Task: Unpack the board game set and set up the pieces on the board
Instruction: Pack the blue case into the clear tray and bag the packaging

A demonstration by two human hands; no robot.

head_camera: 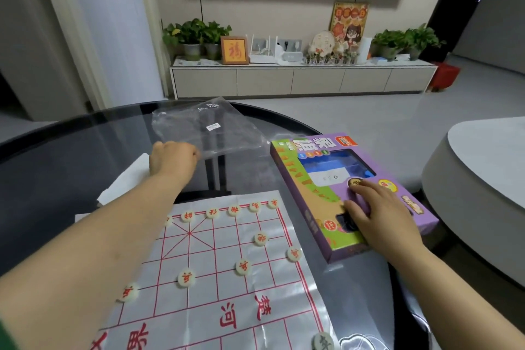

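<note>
Paper, white sheet, lies at 9 o'clock on the dark glass table, partly under the left forearm. Left hand is out toward 11 o'clock with fingers curled tight, pinching the near corner of the clear plastic bag. The bag sits crumpled at 12 o'clock.

Board is a glossy sheet with a red grid, flat at 6 o'clock. Cream pieces with red characters are on it: a row along the far edge, one piece alone just behind the front line, and four pawns strung across the line nearer the river. One green-lettered piece is at the board's near right corner, at 5 o'clock.

Purple game box lies flat at 3 o'clock, just beside the board's right edge. Right hand rests palm-down on the box's near end, fingers loosely extended, gripping nothing.
</note>
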